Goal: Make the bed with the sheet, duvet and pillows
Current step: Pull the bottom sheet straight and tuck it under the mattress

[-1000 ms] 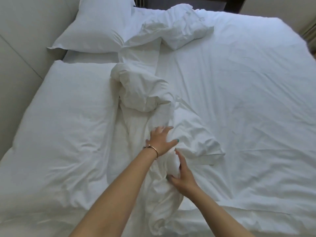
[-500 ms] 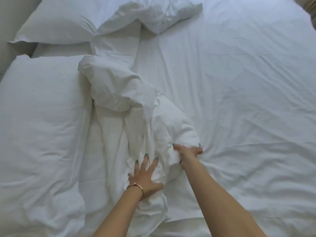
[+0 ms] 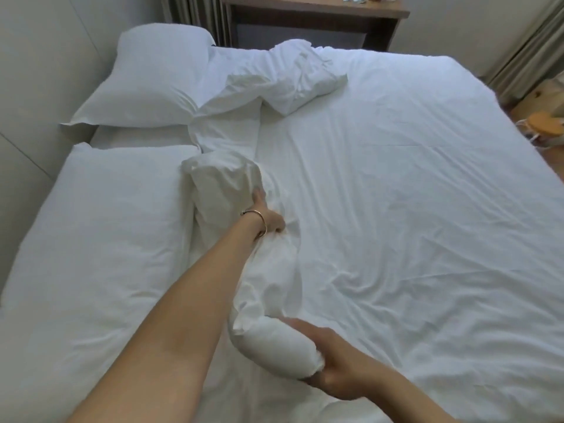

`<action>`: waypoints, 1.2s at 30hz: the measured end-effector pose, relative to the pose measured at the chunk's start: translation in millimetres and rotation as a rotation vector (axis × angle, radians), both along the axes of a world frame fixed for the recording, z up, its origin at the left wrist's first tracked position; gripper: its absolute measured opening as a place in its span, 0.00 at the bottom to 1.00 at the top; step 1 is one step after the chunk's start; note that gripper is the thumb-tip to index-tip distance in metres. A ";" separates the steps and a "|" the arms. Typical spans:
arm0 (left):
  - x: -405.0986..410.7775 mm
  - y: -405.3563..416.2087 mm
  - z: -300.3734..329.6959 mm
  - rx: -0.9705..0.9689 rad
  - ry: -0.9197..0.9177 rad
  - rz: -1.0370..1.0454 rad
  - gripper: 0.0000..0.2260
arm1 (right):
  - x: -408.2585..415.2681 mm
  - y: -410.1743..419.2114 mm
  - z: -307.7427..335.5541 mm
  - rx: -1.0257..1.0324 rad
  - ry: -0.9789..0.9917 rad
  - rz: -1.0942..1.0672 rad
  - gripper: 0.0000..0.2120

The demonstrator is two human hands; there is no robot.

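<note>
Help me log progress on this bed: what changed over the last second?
The left hand reached farther up the bunched duvet and grips it; the right hand came back toward the person and now holds the roll's near end. The pillows and the flat sheet lie unchanged.

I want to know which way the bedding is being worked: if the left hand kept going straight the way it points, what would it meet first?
Probably the bunched white fabric roll that the left hand already grips; beyond it, the plump white pillow, though depth is unclear.
</note>
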State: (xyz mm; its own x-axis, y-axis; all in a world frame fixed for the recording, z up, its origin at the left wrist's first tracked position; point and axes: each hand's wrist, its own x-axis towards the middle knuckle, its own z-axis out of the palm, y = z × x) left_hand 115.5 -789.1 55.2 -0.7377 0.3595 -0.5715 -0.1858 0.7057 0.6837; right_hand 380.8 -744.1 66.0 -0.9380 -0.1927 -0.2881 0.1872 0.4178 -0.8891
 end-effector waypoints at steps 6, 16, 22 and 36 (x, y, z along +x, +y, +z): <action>-39.9 -151.5 61.4 0.025 0.314 0.055 0.27 | -7.6 -63.4 30.5 0.211 0.139 -0.161 0.42; -60.6 -454.6 98.1 -0.276 0.618 0.172 0.23 | -110.8 -313.6 64.8 0.097 0.168 0.508 0.43; -33.3 -495.0 -5.2 -0.398 0.471 0.119 0.33 | -115.3 -379.0 -23.8 0.096 -0.162 0.488 0.49; 18.3 -527.8 -50.9 -0.288 0.444 0.282 0.34 | -218.1 -291.8 -62.8 0.366 0.010 0.036 0.40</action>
